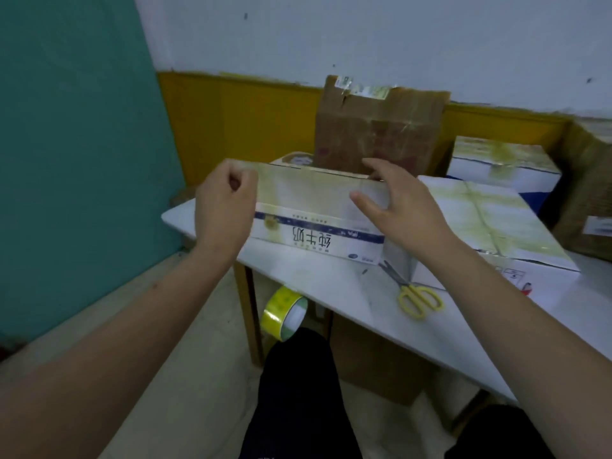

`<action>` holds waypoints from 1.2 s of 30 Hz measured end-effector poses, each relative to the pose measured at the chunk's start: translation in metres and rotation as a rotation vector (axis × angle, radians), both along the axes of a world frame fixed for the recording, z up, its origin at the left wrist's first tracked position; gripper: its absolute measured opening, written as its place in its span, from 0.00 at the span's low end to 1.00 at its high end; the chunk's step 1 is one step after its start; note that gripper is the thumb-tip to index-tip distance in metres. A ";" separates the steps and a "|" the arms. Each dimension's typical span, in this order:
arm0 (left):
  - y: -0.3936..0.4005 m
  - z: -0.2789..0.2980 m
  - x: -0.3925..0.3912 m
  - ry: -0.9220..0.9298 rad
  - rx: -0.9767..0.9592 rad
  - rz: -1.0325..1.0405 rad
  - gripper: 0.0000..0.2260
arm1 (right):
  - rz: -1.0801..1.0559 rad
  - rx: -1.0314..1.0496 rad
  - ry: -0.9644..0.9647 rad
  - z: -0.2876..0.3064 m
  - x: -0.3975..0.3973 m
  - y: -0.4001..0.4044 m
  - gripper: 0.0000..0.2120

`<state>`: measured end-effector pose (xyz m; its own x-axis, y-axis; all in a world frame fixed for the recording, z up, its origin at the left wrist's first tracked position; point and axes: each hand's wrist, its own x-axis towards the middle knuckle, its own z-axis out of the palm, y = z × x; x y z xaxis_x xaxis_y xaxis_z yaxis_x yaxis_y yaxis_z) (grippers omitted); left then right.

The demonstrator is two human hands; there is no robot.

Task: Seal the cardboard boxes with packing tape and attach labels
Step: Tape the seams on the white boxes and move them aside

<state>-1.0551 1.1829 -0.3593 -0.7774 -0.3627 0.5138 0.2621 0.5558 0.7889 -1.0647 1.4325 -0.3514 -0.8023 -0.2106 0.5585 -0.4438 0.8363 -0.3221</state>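
White box (318,207) with blue stripe and upside-down print sits on the desk (314,279) near its left corner, top covered in yellowish tape. Left hand (225,203) at the box's left end, fingers curled in with thumb and forefinger pinched at the top left edge; cannot tell if it pinches tape. Right hand (397,207) at the box's right end, fingers spread and relaxed, fingertips touching the back top edge, thumb on the top face. Scissors (414,293) with yellow handles lie on the desk just right of the box's front, beside a bigger taped white box (490,220). Brown box (377,130) stands upright behind the box. Another white box (503,167) sits further back right. Tape roll (284,313) is below the desk edge, in front of the box, by the person's knee; support unclear.
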 end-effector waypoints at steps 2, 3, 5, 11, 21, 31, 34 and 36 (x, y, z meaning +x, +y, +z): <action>-0.005 -0.042 0.010 -0.500 -0.113 -0.049 0.16 | -0.017 0.129 -0.010 0.004 0.000 -0.007 0.24; -0.003 -0.061 0.014 -0.699 -0.130 -0.131 0.21 | -0.025 0.194 -0.008 0.005 0.003 -0.011 0.22; 0.005 -0.086 0.023 -0.851 0.077 -0.311 0.24 | -0.015 0.333 -0.010 0.002 0.012 -0.021 0.18; 0.021 -0.098 0.040 -0.868 0.470 -0.477 0.13 | 0.086 0.458 -0.056 -0.045 0.037 -0.027 0.29; 0.015 -0.062 0.025 -1.009 0.298 -0.385 0.09 | 0.119 0.140 -0.178 -0.047 0.020 -0.013 0.23; 0.005 0.020 0.057 -0.832 -0.012 -0.659 0.09 | 0.240 -0.005 -0.087 -0.033 0.011 -0.018 0.28; 0.012 0.046 0.067 -0.704 0.019 -0.774 0.08 | 0.287 -0.124 -0.187 -0.020 0.010 -0.016 0.35; 0.021 0.061 0.068 -0.601 0.044 -0.843 0.07 | 0.274 -0.114 -0.323 -0.018 0.009 -0.014 0.38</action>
